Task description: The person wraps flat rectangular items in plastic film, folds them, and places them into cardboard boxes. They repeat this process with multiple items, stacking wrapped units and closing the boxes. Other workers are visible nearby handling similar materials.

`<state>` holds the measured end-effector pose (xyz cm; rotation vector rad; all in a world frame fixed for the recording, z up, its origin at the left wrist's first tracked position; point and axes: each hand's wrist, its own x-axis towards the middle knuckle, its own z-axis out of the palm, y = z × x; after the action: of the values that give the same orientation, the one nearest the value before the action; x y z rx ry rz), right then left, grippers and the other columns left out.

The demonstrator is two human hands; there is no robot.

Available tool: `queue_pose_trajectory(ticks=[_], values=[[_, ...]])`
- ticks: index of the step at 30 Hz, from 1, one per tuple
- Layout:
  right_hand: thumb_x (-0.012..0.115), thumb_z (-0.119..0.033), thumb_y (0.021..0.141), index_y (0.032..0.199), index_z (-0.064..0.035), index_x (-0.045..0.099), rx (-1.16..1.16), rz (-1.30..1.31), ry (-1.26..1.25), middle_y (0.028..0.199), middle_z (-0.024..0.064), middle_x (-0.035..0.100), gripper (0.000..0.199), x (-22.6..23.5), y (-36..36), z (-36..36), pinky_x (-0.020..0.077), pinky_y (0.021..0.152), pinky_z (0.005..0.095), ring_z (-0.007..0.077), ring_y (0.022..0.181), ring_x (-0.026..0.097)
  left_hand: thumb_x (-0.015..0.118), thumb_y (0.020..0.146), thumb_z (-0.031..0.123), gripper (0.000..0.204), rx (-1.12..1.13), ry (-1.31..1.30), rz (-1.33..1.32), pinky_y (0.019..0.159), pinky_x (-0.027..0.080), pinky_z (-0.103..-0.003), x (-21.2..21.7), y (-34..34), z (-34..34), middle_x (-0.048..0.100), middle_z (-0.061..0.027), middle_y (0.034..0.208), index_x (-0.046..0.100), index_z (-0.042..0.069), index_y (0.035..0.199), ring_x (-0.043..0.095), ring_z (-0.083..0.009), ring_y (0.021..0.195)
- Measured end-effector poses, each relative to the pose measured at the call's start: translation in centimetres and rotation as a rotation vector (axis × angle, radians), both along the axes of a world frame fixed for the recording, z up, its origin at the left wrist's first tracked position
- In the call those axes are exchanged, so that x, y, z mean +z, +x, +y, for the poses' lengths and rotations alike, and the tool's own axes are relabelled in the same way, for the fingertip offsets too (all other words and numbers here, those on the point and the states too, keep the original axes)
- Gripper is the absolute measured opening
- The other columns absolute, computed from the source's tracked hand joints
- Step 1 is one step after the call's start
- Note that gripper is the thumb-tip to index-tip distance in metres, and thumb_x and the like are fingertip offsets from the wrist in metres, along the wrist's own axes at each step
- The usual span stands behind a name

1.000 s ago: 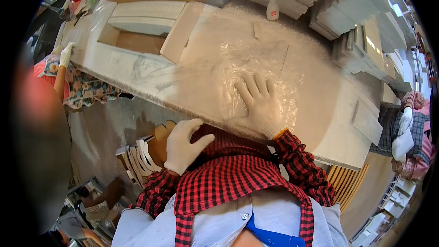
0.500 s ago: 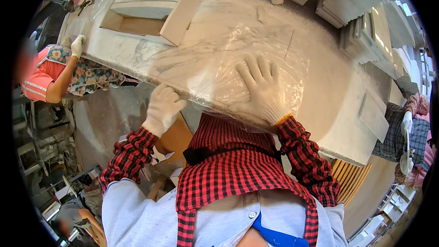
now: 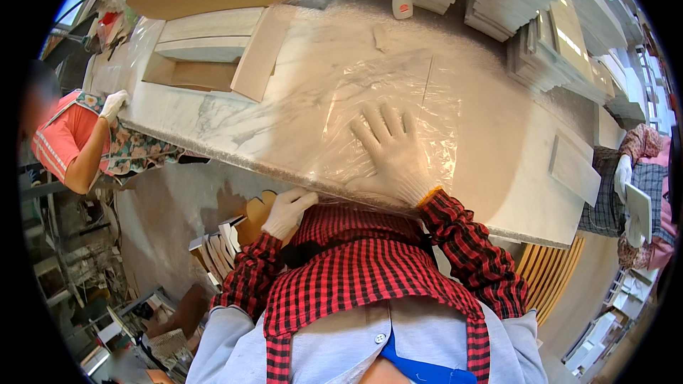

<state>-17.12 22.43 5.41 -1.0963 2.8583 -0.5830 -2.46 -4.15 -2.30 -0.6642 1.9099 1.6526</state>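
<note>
My right hand [image 3: 390,149], in a white knit glove, lies flat with spread fingers on a clear plastic film [image 3: 442,117]. The wrinkled film rests on the white, grey-veined marble table top [image 3: 299,92] and hangs over its near edge. My left hand [image 3: 288,213], gloved alike, is at that edge, left of the right hand. Its fingers are curled together beside the overhanging film; whatever is between them is hidden.
A cardboard box [image 3: 240,64] holding pale strips stands at the far left. A white bottle [image 3: 402,3] and stacked pale tiles [image 3: 512,0] are at the back. Loose tile [image 3: 575,169] lies at right. Co-workers stand left [image 3: 78,139] and right [image 3: 644,192].
My left hand has moved right and toward me along the table edge, closer to the film. My right hand stays spread on the film. The whole view has shifted slightly.
</note>
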Motion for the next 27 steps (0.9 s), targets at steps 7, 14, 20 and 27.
queue_pose_trajectory(ticks=[7,14,20,27], values=[[0.083,-0.068,0.067,0.154,-0.008,0.049,-0.027,-0.012,0.026,0.166,0.0202,0.039,0.111,0.0,0.0,0.4,0.0224,0.125,0.0646,0.0448,0.154,0.032,0.064,0.099,0.042,0.037,-0.94,-0.747,-0.044,0.089,0.058,-0.045,9.7,-3.2,-4.8,0.078,-0.0147,0.108,0.079,0.01,0.112,0.075,-0.0358,0.1],[0.076,-0.072,0.074,0.15,-0.008,0.054,0.024,-0.1,0.15,0.158,0.0209,0.049,0.102,0.7,-0.1,0.2,0.0201,0.127,0.065,0.0438,0.153,0.036,0.061,0.104,0.028,0.049,-0.703,-0.268,0.728,0.12,0.038,-0.046,9.8,-12.9,4.9,0.058,-0.0195,0.148,0.056,0.004,0.147,0.051,-0.0373,0.14],[0.08,-0.068,0.072,0.149,-0.0096,0.055,-0.038,0.053,0.033,0.157,0.019,0.051,0.1,1.1,0.0,-0.1,0.0246,0.124,0.0638,0.0422,0.15,0.04,0.056,0.102,0.033,0.054,-0.546,-1.034,0.845,0.121,0.03,-0.056,5.4,-19.2,0.0,0.046,-0.0216,0.157,0.054,0.007,0.149,0.038,-0.0439,0.146],[0.081,-0.066,0.07,0.15,-0.011,0.054,-0.044,0.014,0.083,0.157,0.0174,0.051,0.101,1.3,-0.1,-0.2,0.0246,0.124,0.0634,0.04,0.152,0.037,0.057,0.102,0.032,0.046,-0.459,-0.732,1.027,0.119,0.035,-0.053,8.9,-17.1,2.8,0.054,-0.0202,0.15,0.062,0.005,0.139,0.042,-0.0416,0.144]])
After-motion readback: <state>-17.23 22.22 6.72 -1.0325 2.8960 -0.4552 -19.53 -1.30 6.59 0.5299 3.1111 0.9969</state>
